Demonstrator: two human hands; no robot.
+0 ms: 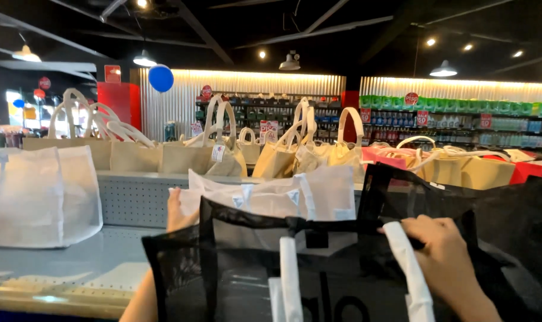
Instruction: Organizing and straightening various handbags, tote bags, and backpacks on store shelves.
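Small white tags point(293, 197) are showing on the white bags standing mid-frame, and another pale tag point(218, 152) is hanging from a beige tote on the counter. Round red signs point(411, 98) are sitting along the lit back wall above rows of green packages point(461, 105), with square red price cards point(423, 117) hanging on the shelves below. A red rectangular sign point(112, 73) is hanging at upper left near what may be further small round signs point(44, 83), too blurred to confirm.
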